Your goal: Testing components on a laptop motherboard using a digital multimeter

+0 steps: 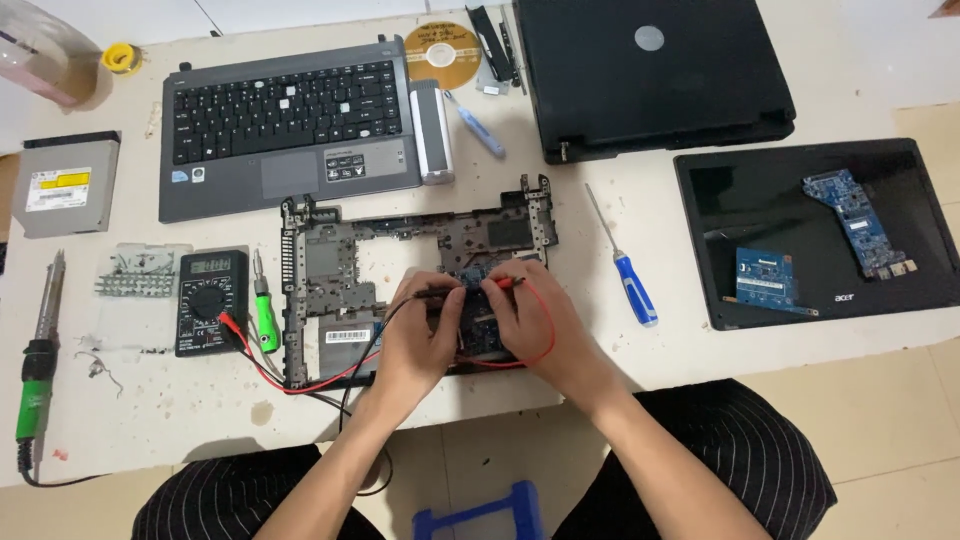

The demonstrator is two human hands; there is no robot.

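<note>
**benchrat:** So what's the setup? Everything measured off the stripped laptop frame (330,270) please.

**solderjoe:** Pale, stained table (180,400) with tiled floor past its right end. The frame sits near the front edge, dead centre. A blue circuit board (478,325) lies in its lower right part, and that's where both hands are. The left hand (420,335) pinches a black probe (440,293), the right hand (525,315) pinches a red probe (505,284), and the tips come close together over the board. Whether they actually touch it I can't tell.

**benchrat:** Meter?

**solderjoe:** The black multimeter (211,302) is just left of the frame, with red and black leads looping across the frame's bottom. A green screwdriver (265,318) sits between them, and a soldering iron (38,370) is far left by the table edge.

**benchrat:** Anything holding parts?

**solderjoe:** A clear tray (135,275) left of the meter, with small bits I can't make out. Right of the frame, a black laptop lid (900,290) lies flat like a tray with two blue boards on it.

**benchrat:** Room to move?

**solderjoe:** Tight behind the frame: a grey keyboard deck (290,125), a gold disc (441,52) and a closed black laptop (650,75). A blue screwdriver (628,270) lies in the bare strip right of the frame. The front edge is right at the knees.
</note>
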